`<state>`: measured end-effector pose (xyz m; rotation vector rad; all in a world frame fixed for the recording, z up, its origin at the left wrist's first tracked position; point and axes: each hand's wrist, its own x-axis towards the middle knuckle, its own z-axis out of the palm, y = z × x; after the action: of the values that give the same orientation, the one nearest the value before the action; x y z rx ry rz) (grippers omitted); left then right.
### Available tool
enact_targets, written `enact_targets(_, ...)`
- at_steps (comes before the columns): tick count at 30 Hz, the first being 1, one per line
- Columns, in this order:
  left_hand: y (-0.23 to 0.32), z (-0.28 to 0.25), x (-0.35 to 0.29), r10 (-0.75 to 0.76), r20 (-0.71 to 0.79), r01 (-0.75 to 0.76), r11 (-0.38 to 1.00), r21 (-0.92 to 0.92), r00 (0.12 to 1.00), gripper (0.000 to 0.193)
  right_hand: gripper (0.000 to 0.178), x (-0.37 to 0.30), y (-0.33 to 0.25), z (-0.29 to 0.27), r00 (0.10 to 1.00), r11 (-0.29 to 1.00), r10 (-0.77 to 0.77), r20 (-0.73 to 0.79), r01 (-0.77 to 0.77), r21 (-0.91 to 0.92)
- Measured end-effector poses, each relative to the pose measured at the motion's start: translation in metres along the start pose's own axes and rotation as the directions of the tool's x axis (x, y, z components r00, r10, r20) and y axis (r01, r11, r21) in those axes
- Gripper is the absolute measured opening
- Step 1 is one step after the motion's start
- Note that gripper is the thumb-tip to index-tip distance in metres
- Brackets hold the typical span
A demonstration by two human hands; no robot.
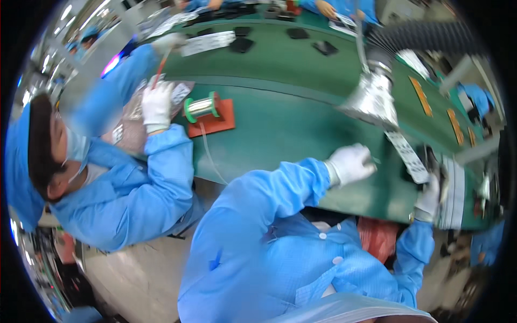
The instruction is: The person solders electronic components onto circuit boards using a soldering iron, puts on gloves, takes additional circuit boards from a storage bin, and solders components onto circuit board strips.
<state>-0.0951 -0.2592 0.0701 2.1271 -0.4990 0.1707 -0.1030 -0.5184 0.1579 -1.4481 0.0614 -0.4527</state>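
My left hand (351, 164), in a white glove, is over the green bench with its fingers curled. Something thin and pale shows at its fingertips, too small to name. At the bench's right, my gloved right hand (429, 198) is closed around a dark, flat object (429, 159), which is blurred and partly hidden by the fingers. A white strip with dark marks (406, 156) slants beside it, its lower end close to my right fingers; whether they grip it I cannot tell.
A silver extraction hood (371, 99) on a black ribbed hose (425, 39) hangs above the bench. Left stands a green wire spool (201, 107) on a red base (219, 121). A co-worker (124, 188) in blue sits there. Grey striped material (452, 194) lies far right.
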Motion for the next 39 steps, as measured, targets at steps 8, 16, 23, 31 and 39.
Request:
enact_targets(8,0.004,-0.034,-0.024,-0.213,-0.013,0.204,0.911,0.360,0.977,0.053,0.030,-0.099,0.038,0.045,0.885,0.786,-0.295,0.361,0.440,-0.435)
enact_targets(16,-0.031,-0.047,-0.060,-0.249,0.017,0.198,0.806,0.558,0.968,0.037,0.024,-0.057,0.041,0.014,0.827,0.486,-0.459,0.325,0.540,-0.687)
enact_targets(23,-0.012,-0.036,-0.039,-0.035,-0.088,0.075,0.857,0.510,0.996,0.044,0.024,-0.033,0.063,0.002,0.931,0.751,-0.345,0.115,0.348,-0.561)
enact_targets(31,-0.026,-0.033,-0.021,-0.131,0.140,0.021,0.801,0.598,0.981,0.054,0.027,-0.027,0.108,-0.006,0.971,0.912,-0.236,0.037,0.235,-0.336)
enact_targets(39,-0.014,-0.050,-0.030,-0.188,0.105,0.082,0.775,0.627,0.977,0.037,0.022,-0.011,0.105,-0.023,0.990,0.926,-0.139,0.027,0.140,-0.351)
